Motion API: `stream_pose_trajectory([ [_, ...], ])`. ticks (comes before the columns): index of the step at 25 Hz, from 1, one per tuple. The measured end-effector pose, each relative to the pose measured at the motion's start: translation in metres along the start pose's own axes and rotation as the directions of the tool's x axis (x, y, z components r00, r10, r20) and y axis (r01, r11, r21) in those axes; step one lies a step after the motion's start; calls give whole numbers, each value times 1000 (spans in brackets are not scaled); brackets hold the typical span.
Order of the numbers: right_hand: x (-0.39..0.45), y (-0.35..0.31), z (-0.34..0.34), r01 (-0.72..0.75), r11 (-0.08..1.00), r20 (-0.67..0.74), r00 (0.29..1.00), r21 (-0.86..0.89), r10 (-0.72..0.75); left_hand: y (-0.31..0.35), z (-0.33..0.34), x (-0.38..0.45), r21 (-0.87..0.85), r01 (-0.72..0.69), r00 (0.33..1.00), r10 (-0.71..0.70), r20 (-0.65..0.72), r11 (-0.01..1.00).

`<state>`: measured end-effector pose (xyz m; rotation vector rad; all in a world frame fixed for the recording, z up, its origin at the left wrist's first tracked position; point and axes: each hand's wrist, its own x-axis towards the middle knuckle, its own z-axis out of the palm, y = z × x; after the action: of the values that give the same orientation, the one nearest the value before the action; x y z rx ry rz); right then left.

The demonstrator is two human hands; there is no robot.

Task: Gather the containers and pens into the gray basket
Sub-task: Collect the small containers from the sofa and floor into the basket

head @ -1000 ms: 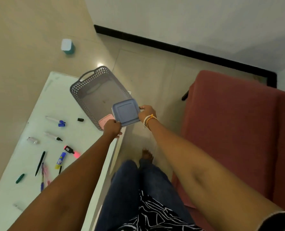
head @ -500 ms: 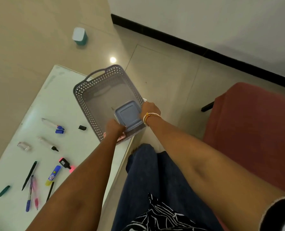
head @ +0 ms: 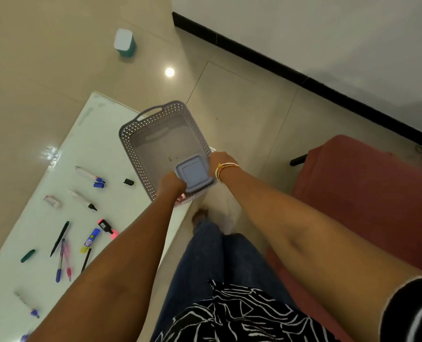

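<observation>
Both bare arms reach forward and down, nearly straight, drawing close together at the wrists. The left hand [head: 171, 185] and the right hand [head: 221, 161] each grip an opposite side of one square box, backs of the hands up. Thin bangles circle the right wrist.

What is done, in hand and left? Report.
Done: nothing lies loose in the gray basket yet. In hand: left hand and right hand lower the blue container into its near corner; something pink shows beneath. Left: pens and markers lie scattered on the white table.
</observation>
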<state>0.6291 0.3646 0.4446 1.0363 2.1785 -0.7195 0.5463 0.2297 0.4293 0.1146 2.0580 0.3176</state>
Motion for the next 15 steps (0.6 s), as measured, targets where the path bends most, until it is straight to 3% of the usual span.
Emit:
stream_pose_trajectory([
  [8, -14, 17, -84, -10, 1000, 13, 1000, -5, 10, 95, -46, -39, 238, -242, 969, 245, 15, 941],
  [15, 55, 53, -156, 38, 996, 74, 997, -84, -32, 188, -43, -6, 318, -227, 973, 228, 34, 921],
])
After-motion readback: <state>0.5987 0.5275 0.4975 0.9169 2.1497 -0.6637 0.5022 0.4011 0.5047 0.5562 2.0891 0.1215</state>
